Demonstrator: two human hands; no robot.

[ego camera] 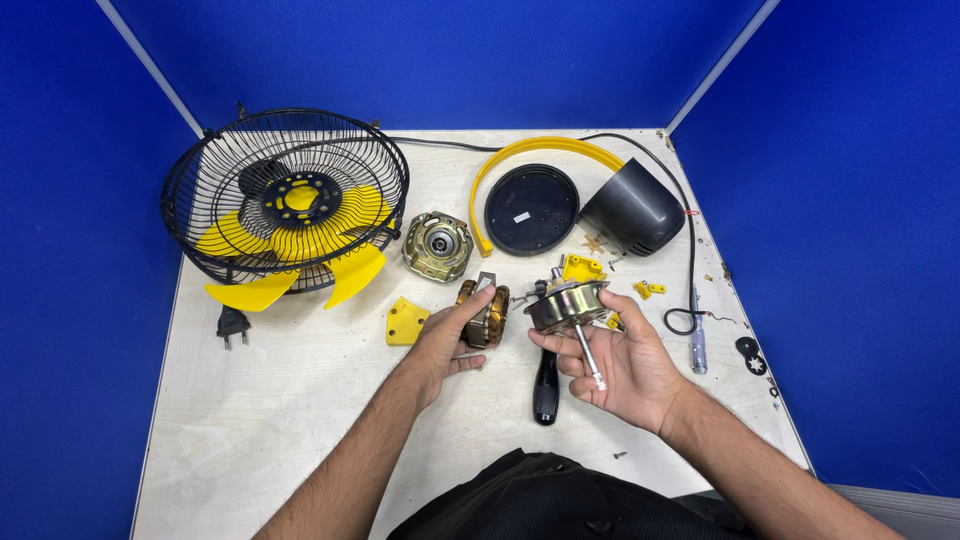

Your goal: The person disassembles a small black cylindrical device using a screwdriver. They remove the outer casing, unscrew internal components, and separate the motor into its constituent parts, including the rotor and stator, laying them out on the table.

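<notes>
Copper-wound stator upright on table, brass-coloured rotor housing with steel shaft held tilted just beside it

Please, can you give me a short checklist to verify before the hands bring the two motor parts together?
1. Right hand holds the metal cover with shaft firmly: ok.
2. Left hand has a grip on the copper winding part: ok.
3. Shaft straight: ok, as far as visible.
4. Other motor cover lies within reach on the table: ok.
5. Screwdriver lies close: ok.
6. All screws present: cannot tell.
</notes>
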